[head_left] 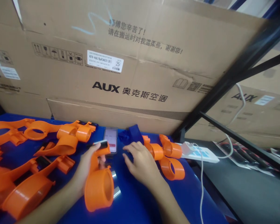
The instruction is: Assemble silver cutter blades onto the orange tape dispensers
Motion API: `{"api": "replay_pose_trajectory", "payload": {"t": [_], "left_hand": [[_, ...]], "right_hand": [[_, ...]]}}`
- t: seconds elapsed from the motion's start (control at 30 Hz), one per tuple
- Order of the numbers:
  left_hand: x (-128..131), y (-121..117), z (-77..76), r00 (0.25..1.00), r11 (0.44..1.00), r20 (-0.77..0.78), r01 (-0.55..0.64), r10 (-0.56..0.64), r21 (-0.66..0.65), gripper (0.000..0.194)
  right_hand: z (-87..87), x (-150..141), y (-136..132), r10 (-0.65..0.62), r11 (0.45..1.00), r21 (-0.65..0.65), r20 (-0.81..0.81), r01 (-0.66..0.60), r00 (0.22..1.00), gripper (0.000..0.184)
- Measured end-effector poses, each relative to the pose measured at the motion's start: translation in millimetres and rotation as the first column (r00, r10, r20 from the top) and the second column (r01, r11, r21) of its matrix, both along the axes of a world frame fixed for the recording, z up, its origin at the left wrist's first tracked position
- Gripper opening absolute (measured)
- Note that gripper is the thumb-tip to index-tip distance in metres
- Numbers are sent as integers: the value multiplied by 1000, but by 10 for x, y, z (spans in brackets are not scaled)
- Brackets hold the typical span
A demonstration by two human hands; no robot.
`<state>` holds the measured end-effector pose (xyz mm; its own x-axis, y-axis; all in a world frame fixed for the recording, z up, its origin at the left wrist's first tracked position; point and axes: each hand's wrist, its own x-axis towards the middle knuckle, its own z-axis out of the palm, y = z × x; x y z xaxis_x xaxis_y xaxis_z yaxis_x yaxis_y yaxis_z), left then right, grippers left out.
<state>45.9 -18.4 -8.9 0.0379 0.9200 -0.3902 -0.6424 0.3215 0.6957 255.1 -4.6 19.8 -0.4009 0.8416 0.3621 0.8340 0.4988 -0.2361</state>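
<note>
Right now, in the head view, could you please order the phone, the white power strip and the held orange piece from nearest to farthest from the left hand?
1. Orange piece: held in the left hand.
2. Phone: just beyond that hand, slightly right.
3. White power strip: far right, past the right hand.

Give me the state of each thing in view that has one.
Left hand, closed on the orange tool
Orange tool, held
Right hand, open, fingers bent
Other orange tools, set down
Phone, screen lit
Charger, apparently plugged into power strip
Cardboard box, creased
</note>
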Motion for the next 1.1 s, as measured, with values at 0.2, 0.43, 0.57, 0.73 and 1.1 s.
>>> {"api": "replay_pose_trajectory", "payload": {"t": [0.2, 0.43, 0.57, 0.73, 1.1], "left_hand": [[74, -69, -18, 993, 996, -100, 68, -63, 51, 32], [94, -83, -16, 983, 984, -174, 91, -64, 156, 33], [95, -86, -43, 975, 979, -211, 106, -68, 174, 36], [84, -32, -109, 978, 984, -201, 88, -56, 153, 34], [97, -47, -24, 986, 987, -147, 103, -85, 123, 33]], "right_hand": [[-102, -75, -43, -55, 986, -131, 312, 100, 948, 24], [-198, -202, -39, -105, 967, -183, 349, 177, 931, 30], [-243, -218, -22, -71, 962, -231, 296, 144, 952, 26], [-240, -221, -8, -51, 965, -238, 229, 107, 972, 20], [-54, -179, -8, 102, 991, -21, -503, -130, 858, 33]]}}
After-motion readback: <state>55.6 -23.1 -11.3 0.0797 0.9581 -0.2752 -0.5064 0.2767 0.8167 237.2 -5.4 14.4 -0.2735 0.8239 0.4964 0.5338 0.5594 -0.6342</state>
